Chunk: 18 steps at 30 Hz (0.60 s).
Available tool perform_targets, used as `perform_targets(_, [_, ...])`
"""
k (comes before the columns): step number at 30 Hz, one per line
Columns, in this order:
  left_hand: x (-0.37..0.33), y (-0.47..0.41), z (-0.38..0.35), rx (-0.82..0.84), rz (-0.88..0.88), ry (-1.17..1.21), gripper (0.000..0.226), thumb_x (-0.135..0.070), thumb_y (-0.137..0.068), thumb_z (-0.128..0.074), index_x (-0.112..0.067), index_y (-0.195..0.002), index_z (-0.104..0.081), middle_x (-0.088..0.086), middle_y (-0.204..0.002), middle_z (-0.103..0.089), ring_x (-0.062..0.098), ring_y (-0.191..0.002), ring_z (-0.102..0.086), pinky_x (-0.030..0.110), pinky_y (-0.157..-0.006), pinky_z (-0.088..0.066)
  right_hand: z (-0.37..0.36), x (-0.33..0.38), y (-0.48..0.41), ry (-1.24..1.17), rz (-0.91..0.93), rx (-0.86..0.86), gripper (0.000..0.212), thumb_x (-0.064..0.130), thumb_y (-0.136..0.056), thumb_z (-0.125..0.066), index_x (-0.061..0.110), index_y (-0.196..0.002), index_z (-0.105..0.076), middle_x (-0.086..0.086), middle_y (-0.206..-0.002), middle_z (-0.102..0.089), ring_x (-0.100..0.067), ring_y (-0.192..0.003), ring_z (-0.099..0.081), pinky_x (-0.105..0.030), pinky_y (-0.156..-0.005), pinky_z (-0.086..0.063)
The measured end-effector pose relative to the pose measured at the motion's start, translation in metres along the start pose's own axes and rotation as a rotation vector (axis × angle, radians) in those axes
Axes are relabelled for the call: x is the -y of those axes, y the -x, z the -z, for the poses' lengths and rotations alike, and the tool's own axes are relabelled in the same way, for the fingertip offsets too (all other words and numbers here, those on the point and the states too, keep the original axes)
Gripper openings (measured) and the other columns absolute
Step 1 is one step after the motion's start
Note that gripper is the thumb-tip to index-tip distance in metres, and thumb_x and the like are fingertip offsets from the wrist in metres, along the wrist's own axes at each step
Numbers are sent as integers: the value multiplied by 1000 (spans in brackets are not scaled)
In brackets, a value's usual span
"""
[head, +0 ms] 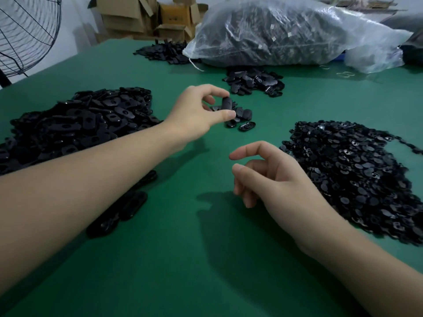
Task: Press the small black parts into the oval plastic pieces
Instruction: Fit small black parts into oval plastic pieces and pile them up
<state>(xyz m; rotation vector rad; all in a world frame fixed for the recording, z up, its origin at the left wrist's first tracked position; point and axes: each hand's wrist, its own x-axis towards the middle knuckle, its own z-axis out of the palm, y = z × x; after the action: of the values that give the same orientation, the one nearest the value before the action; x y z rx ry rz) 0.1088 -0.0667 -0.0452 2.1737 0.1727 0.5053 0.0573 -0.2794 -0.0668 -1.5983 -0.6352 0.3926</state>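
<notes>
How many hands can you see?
2. The left hand pinches a black oval piece over the green table; the right hand hovers empty, nearer, beside the right pile. None seems hidden.

matt green table cover, smooth and even, no shine. black plastic with a soft sheen across the pile of flat pieces. same smooth black plastic on the oval piece pinched in the left hand. glossier over on the heap of small parts, glinting all over. clear crinkled plastic bag, shiny. dull brown cardboard boxes. thin dark wire fan guard.
</notes>
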Motion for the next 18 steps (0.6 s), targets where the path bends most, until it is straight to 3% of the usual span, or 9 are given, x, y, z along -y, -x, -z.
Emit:
perform_targets(4, [10,-35,-27,-19,34,-134,46,-42,-79,-86,-30,-120,-71,6,-120,-58,14,-86,-54,26,-80,-41,8,-4,-4,105,40,-28,10,17,-99,-62,26,-103,-62,-1,-67,-67,-15,-55,-56,-32,-61,-46])
perform_targets(8, [13,-48,-37,7,64,-199,52,-42,-78,-87,-29,-126,-71,7,-120,-61,22,-101,-61,27,-87,-45,13,-7,-7,148,56,-56,10,20,-97,-61,29,-101,-62,0,-67,-67,-14,-54,-57,-36,-62,-48])
perform_targets(12, [8,-47,-23,-43,53,-147,48,-45,-87,-79,-26,-130,-69,-1,-110,-65,15,-99,-61,22,-83,-39,15,-7,-7,199,95,-86,9,26,-92,-61,31,-100,-62,2,-69,-68,-19,-58,-58,-43,-64,-51])
perform_targets(15, [7,-43,10,-14,31,-408,34,-37,-94,-71,-23,-125,-71,-1,-115,-70,17,-102,-63,25,-88,-44,17,-5,-7,251,129,-127,12,21,-95,-64,32,-98,-62,2,-72,-67,-26,-65,-60,-43,-66,-52])
perform_targets(18, [14,-31,40,55,39,-851,34,-35,-98,-66,-21,-129,-69,3,-130,-68,27,-123,-59,43,-105,-48,23,-1,-8,299,149,-187,15,20,-96,-64,34,-98,-62,2,-77,-67,-19,-67,-61,-30,-61,-49])
